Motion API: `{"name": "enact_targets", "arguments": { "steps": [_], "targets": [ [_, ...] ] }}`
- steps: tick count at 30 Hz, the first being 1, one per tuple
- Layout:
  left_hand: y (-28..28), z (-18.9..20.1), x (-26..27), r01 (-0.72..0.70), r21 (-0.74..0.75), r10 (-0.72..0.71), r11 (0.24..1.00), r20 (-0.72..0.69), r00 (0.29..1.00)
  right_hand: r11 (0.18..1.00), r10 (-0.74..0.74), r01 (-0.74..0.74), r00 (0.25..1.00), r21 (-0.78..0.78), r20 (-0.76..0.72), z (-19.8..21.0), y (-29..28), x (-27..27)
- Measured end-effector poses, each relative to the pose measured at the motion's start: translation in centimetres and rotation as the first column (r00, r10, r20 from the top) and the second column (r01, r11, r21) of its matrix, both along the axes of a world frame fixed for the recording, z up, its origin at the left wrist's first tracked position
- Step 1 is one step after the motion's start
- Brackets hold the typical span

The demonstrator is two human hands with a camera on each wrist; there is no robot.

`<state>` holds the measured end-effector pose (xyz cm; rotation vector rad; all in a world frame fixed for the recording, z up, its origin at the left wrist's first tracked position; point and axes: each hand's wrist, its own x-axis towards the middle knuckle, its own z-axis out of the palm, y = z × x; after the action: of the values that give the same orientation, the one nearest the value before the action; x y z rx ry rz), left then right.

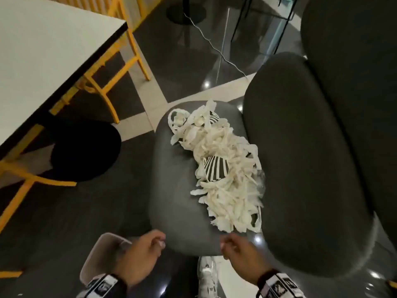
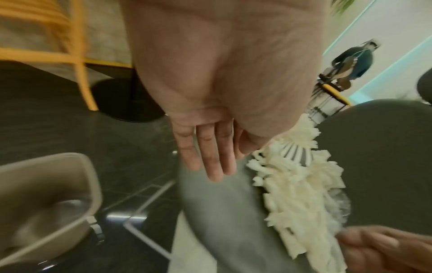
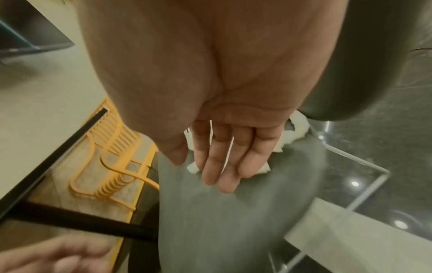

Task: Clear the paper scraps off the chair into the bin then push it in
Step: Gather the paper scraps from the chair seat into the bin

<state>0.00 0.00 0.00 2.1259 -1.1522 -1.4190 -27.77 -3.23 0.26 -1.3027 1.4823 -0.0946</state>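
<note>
1. Presently paper scraps [image 1: 223,168] heaped along chair [image 1: 178,190] seat, against backrest; untouched.
2. Left hand [image 1: 139,254], right hand [image 1: 240,252] empty, fingers loose, hovering at seat's near edge; probably poised for scooping.
3. Bin [image 1: 101,254] on floor beside left hand, likely within sweeping reach.

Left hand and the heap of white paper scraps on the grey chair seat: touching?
Apart. In the left wrist view, the left hand hangs with straight fingers over bare grey chair seat, and seat fabric shows between its fingertips and the heap of white paper scraps.

The head view looks steeply down onto the chair [image 1: 182,190]. Both wrist views look close along the palms past the fingers [image 2: 210,157], sharing the scraps [image 2: 299,184] beyond them.
</note>
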Motion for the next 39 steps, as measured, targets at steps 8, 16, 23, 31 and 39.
{"name": "enact_targets", "arguments": {
  "steps": [8,16,23,31,39],
  "targets": [
    [-19.2,-3.7,-13.4,0.330,-0.280,-0.260,0.901,0.258,0.930,0.983,-0.140,0.141,0.990,-0.121,0.015,-0.2,-13.3,-3.4],
    [-21.6,-7.7,-13.8,0.444,-0.094,-0.356,0.891,0.464,0.812,0.960,-0.115,0.075,0.984,-0.269,-0.136,-0.3,-16.7,-5.1],
    [-18.8,-3.7,-9.6,0.072,-0.370,-0.016,0.926,0.154,0.988,0.920,0.205,-0.279,0.941,-0.275,-0.270,-3.7,-12.1,-2.3],
    [-12.6,-2.3,-3.4,-0.245,-0.423,0.235,0.872,-0.076,0.969,0.709,0.462,-0.683,0.638,-0.175,-0.616,-8.1,-10.0,3.8],
    [-7.8,-3.0,1.6,-0.322,-0.385,0.307,0.865,-0.102,0.946,0.693,0.391,-0.670,0.661,-0.268,-0.641,-7.1,-10.2,5.1]
  ]
}}
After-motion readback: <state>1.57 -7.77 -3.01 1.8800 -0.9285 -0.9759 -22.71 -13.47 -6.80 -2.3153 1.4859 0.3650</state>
